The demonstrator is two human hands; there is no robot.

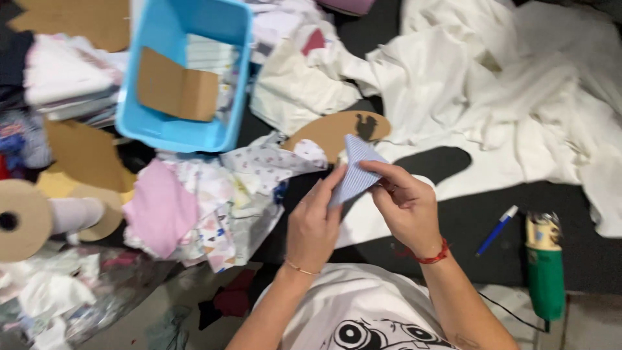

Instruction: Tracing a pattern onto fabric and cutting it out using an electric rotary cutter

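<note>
Left hand: your left hand (313,223) pinches the near left edge of the blue-striped fabric piece (355,170), fingertips on the cloth.
Right hand: your right hand (407,206) grips the same piece from the right, thumb and fingers closed over its lower edge; a red bracelet (433,257) circles that wrist.
Striped piece: it is held up between both hands near the middle of the scene, above the dark table (479,220); its lower part is hidden behind your fingers.
Cardboard template: a brown curved cardboard shape (332,129) lies just beyond the striped piece, partly covered by it, with a dark mark on it too small to read.
Left side: a heap of printed and pink fabric scraps (194,207) lies left of your hands; a light blue plastic bin (188,71) sits farther off, holding a folded cardboard piece (178,91), its top cut off by the frame.
Far left: a roll on a cardboard core (26,220) is partly cut off; the stacked cloth behind it is blurred.
Right side: white cloth (512,84) spreads across the far right, running out of view.
Near right: a blue pen (497,230) lies on the table, and beside it a green electric tool (544,272) whose head is hard to make out.
</note>
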